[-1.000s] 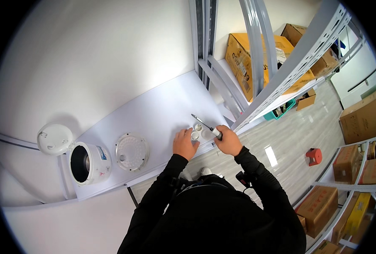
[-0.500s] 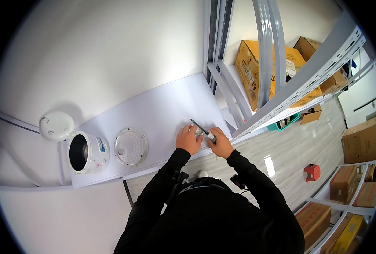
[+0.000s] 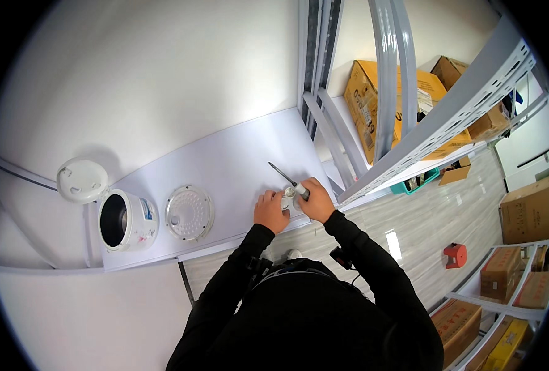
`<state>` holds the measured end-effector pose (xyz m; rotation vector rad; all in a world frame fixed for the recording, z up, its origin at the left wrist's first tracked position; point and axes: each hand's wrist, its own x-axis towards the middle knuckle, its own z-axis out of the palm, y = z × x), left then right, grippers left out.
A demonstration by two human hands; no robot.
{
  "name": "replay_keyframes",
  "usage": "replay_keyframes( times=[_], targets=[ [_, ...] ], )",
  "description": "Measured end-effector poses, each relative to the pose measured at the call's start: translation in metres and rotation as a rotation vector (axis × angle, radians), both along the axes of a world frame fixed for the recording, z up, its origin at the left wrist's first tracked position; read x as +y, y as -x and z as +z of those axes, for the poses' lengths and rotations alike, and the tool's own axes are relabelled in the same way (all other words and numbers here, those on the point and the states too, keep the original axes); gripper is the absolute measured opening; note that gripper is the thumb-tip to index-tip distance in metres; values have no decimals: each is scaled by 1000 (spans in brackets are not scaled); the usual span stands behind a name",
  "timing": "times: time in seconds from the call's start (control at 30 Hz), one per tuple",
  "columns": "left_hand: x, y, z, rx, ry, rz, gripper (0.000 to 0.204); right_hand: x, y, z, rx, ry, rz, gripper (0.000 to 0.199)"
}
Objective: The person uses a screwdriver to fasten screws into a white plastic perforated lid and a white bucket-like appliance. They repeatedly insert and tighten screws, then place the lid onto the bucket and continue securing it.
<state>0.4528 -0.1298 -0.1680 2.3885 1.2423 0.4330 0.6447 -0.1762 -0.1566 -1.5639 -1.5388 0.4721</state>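
Head view: right hand (image 3: 316,201) grip closed round slim metal screwdriver (image 3: 285,176); left hand (image 3: 270,211) pinching small white part (image 3: 286,201).

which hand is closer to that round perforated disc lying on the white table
Left. The left hand sits just right of the round perforated disc, apart from it. The right hand, gripping a screwdriver, is farther right, beyond the left hand.

Plain white wall (image 3: 163,80) up top, white table (image 3: 225,154) running along it. Grey metal shelving (image 3: 466,105) rises on the right, with yellow-brown boxes (image 3: 373,99) behind its uprights. Floor (image 3: 435,216) is pale grey wood-look planks with a bright glare patch. A little red stool (image 3: 455,255) sits on it, more cardboard boxes (image 3: 527,213) stacked on racks at far right.
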Motion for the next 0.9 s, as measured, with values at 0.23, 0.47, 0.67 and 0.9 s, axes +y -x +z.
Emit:
replay_keyframes(
  times=[0.23,0.47,0.67,0.9],
  targets=[
    [8,18,-6,-218,69,77,47,18,10,-7,-25,73,36,30],
    [19,40,-4,-655,415,194,50,26,18,11,-129,221,-20,30],
    [10,45,44,-904,566,144,52,27,20,55,254,119,112,30],
    [5,47,76,-1107,627,-65,51,16,30,127,115,-51,261,32]
  ],
)
